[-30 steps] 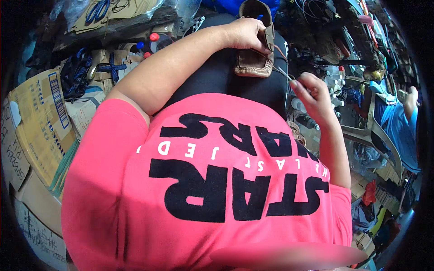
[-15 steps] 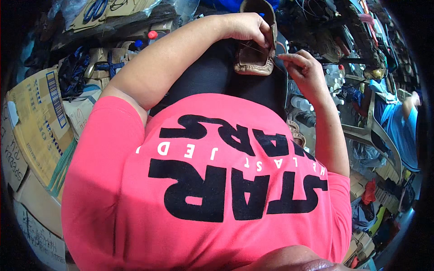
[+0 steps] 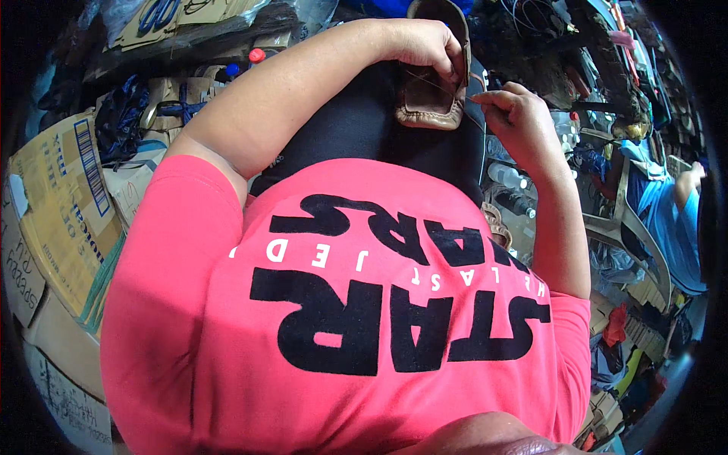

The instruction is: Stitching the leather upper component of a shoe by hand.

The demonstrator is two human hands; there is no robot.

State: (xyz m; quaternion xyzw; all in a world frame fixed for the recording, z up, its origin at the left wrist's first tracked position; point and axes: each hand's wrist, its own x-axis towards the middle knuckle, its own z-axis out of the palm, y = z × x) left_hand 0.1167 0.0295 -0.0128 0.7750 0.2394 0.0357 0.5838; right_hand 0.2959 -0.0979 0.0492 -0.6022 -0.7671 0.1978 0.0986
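A brown leather moccasin-style shoe (image 3: 430,118) rests on my dark-trousered lap at the top of the view, its gathered toe seam towards me. Curled over its opening, my left hand (image 3: 431,50) grips the right side wall, with some fingertips hidden inside. A thin thread (image 3: 434,82) crosses the opening. Just right of the shoe, my right hand (image 3: 519,117) is closed in a pinch on a fine strand that looks like thread. Whether a needle is there is too small to tell.
Yellow cardboard (image 3: 64,205) stands at the left. Clear plastic bottles (image 3: 506,176) lie right of my lap, near another brown gathered-leather piece (image 3: 497,224). Further right is a pale chair (image 3: 633,227), with a person in blue (image 3: 671,220) beyond. Blue-handled scissors (image 3: 159,14) lie at the upper left.
The shoe and both hands sit slightly further right in the picture, and my right hand has turned a little. Both grips look the same.
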